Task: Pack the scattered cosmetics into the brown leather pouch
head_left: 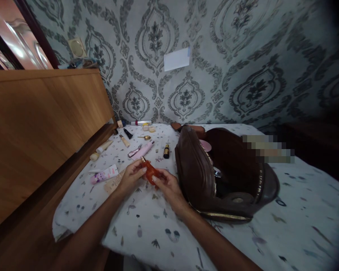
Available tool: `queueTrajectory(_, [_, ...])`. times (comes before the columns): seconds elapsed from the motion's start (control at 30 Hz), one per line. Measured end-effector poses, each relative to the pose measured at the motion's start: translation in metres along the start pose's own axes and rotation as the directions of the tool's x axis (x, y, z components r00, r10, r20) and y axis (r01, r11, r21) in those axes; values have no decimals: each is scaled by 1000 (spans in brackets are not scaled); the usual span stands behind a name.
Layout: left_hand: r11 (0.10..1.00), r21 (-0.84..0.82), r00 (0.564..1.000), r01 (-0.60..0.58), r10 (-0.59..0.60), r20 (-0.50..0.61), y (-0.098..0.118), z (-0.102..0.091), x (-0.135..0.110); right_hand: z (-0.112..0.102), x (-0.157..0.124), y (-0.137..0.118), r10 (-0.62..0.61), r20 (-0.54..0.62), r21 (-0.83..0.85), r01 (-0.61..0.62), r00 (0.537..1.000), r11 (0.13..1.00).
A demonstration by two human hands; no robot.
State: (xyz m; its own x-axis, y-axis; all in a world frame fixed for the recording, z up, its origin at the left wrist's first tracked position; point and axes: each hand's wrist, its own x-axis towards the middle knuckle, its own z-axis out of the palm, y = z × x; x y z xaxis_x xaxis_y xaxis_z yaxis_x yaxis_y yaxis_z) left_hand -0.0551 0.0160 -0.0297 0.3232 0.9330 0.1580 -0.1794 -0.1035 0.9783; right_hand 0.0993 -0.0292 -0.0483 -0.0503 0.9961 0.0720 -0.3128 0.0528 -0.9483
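Note:
Both hands hold a small orange bottle (150,170) with a gold cap just above the white patterned bedsheet (285,226). My left hand (132,176) pinches the bottle's upper part near the cap. My right hand (168,186) grips its lower end with the fingertips. An open brown leather bag (197,169) with a gold zipper lies just right of my right hand, small items showing inside it.
Several cosmetics lie scattered beyond my hands: a pink tube (104,174), a pale pink bottle (143,150), a small dark bottle (166,151), cream tubes (101,149), a lipstick (140,122). A wooden headboard (42,124) rises on the left, with patterned wallpaper (214,67) behind.

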Motion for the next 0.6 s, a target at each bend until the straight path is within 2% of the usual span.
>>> queueTrajectory(0.37, [1000,-2,1000,20,-20,-3,-5,-3,0,1,2,5,-53,3,-2,53,999,999])
queueTrajectory(0.6, [1000,30,1000,9,-10,13,-6,-3,-1,2,3,7,-115,-45,-112,109,992,988])
